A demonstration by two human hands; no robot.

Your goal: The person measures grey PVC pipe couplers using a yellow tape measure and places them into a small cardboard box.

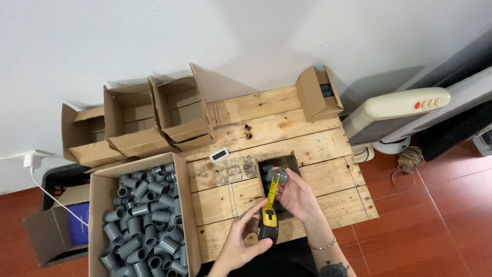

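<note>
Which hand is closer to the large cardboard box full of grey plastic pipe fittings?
Left. The left hand holds a yellow tape measure just beside the large cardboard box; the right hand is farther away, holding a grey fitting.

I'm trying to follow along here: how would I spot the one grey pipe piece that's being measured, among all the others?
Start at the wooden pallet table and find the small open carton near its front edge. Just above it, the right hand holds one grey pipe fitting up. Unlike the fittings heaped in the big box at the left, it has the yellow blade of a tape measure, held by the left hand, against it.
</note>
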